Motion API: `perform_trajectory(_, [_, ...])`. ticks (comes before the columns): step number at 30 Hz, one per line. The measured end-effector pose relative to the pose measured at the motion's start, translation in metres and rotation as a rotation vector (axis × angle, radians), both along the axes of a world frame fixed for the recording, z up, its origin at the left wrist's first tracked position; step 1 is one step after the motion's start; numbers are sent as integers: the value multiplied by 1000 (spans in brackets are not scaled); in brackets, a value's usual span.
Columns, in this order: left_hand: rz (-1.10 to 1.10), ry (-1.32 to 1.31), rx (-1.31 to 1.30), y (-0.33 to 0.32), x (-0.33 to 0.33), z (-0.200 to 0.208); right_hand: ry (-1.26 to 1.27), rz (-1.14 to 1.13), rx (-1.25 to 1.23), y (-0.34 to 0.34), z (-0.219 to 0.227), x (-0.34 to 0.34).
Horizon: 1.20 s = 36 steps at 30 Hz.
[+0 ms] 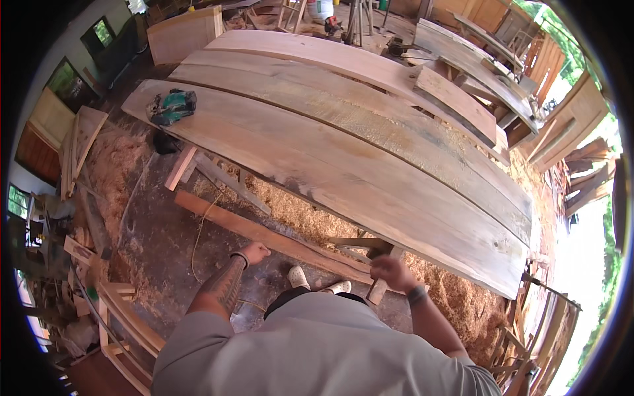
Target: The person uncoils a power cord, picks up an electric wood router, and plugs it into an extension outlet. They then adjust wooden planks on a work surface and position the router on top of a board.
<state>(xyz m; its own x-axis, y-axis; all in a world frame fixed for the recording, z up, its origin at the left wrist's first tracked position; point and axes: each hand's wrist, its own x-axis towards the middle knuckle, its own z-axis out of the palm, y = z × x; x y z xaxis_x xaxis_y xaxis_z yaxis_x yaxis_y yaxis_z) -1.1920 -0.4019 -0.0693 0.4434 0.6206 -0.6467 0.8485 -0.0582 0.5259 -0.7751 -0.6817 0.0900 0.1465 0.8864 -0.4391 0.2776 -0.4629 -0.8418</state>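
My left hand (255, 253) is curled closed in front of my body, over the dark floor, with nothing seen in it. Also curled and a little blurred, my right hand (391, 272) hangs near a trestle leg (378, 290) below the near edge of the boards; no object shows in it. Both hands are apart from the long wide wooden board (317, 175) that lies nearest me. On that board's far left end rests a green and black power tool (173, 105), perhaps a planer. Beyond it lie more wide boards (343, 109), side by side.
A long reddish plank (264, 231) lies low, close to my feet. Wood shavings (462, 300) heap under the boards. A thin yellowish cord (197, 244) trails over the floor. A wooden frame (125, 336) stands at left, a shorter thick board (456, 105) at the far right.
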Motion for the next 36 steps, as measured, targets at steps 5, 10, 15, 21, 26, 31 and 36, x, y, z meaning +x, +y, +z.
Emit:
perform_trajectory(5, [-120, -75, -40, -21, -1, 46, -615, -68, 291, 78, -18, 76])
perform_trajectory(10, [-8, -130, 110, -2, 7, 79, -849, -92, 182, 144, -32, 134])
perform_trajectory(15, [140, -369, 102, 32, 36, 124, -935, -128, -30, 187, -27, 155])
perform_trajectory(21, [2, -477, 240, 113, 65, 141, -952, -164, -183, 227, -27, 160])
perform_trajectory(26, [-186, -325, 381, 234, 152, 166, -1152, -274, -201, 234, -47, 182])
perform_trajectory(31, [-390, -216, 983, 383, 188, 144, -1135, -304, -83, 276, -54, 173])
perform_trajectory(36, [-575, -285, 1093, 441, 244, 109, -1147, -380, -104, 273, -62, 165])
